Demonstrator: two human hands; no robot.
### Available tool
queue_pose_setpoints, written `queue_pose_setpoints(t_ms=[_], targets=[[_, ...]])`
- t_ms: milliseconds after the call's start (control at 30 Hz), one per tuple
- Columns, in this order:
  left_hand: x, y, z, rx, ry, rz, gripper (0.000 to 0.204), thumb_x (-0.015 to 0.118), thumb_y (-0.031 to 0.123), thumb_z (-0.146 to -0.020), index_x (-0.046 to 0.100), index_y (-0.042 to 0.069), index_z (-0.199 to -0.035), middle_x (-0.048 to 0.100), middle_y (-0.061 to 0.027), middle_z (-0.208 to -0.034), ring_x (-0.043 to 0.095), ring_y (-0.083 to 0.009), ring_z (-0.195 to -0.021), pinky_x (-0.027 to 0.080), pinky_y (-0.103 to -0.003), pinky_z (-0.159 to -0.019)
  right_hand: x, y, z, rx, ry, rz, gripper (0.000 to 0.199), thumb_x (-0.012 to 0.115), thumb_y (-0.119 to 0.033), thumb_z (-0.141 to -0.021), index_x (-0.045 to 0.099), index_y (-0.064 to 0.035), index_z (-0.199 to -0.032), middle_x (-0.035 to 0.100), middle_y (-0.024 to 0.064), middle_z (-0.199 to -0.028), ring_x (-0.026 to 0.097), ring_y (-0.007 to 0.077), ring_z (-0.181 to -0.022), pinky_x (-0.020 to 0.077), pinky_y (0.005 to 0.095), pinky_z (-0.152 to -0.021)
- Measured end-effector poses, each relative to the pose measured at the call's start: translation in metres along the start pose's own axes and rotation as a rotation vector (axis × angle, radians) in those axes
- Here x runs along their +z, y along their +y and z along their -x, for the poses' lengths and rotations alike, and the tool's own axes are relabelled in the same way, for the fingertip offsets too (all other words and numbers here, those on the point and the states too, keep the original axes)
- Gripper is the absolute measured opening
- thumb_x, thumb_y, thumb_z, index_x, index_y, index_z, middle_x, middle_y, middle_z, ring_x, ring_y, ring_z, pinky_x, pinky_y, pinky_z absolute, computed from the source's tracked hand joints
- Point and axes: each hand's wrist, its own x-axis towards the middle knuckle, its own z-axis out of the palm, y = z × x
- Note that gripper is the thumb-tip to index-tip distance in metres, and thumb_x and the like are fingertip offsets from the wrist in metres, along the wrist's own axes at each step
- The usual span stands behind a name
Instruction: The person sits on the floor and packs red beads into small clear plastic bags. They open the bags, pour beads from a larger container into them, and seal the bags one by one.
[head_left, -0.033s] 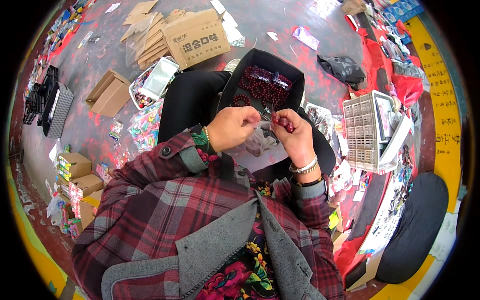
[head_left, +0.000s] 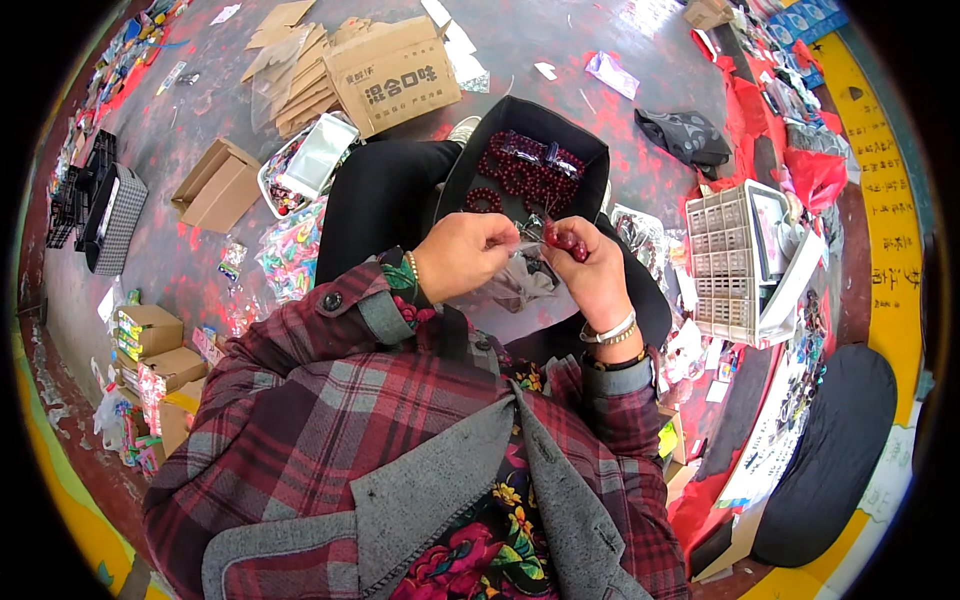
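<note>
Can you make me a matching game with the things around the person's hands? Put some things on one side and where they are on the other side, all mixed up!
Things:
1. Dark red bead bracelets
2. Clear plastic bag
3. Brown cardboard box
4. White compartment tray

Places:
A. On the floor to the person's right
B. Inside the black box on the lap
C. On the floor beyond the knees, to the left
D. Under the left hand and right hand

Pairs: 1-B, 2-D, 3-C, 4-A
</note>
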Motion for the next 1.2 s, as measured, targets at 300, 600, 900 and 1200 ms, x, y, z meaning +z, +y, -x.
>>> queue_pose_setpoints(t_ms=[300,600,900,1200], targets=[[-0.005,-0.006,-0.007,0.027,0.107,-0.215,0.018,0.058,0.013,-0.077,0.065,-0.001,-0.087,0.064,-0.0132,-0.070,0.062,-0.0184,-0.062,0.048,-0.029,-0.058,-0.051,-0.024,0.001,0.253,-0.334,-0.599,0.049,0.049,-0.007,-0.088,0.035,-0.0010,-0.134,0.059,0.0093,-0.104,0.057,0.0106,-0.083,0.0419,0.0207,-0.068],[0.005,0.005,-0.004,0.174,0.053,-0.254,0.018,0.057,0.012,-0.077,0.064,0.000,-0.087,0.062,-0.0168,-0.071,0.063,-0.0269,-0.064,0.048,-0.032,-0.059,-0.042,-0.037,-0.010,-0.213,-0.604,0.408,0.024,0.063,-0.008,-0.071,0.054,0.0011,-0.092,0.059,0.0184,-0.077,0.061,0.0301,-0.068,0.0476,0.0378,-0.062],[0.009,0.000,-0.003,0.191,-0.017,-0.263,0.016,0.057,0.012,-0.076,0.064,0.001,-0.087,0.061,-0.0181,-0.073,0.062,-0.0317,-0.068,0.049,-0.035,-0.061,-0.018,-0.046,-0.021,-0.312,-0.601,1.085,0.011,0.058,-0.014,-0.075,0.065,-0.0082,-0.081,0.065,0.0134,-0.076,0.064,0.0300,-0.074,0.0508,0.0403,-0.063],[0.007,-0.009,-0.003,0.071,-0.162,-0.125,0.019,0.055,0.008,-0.080,0.064,0.001,-0.095,0.066,-0.0115,-0.079,0.064,-0.0179,-0.071,0.049,-0.030,-0.066,-0.012,-0.053,-0.035,-0.333,-0.668,1.066,0.012,0.058,-0.013,-0.076,0.058,-0.0057,-0.085,0.064,0.0124,-0.076,0.063,0.0304,-0.075,0.0493,0.0398,-0.064]])
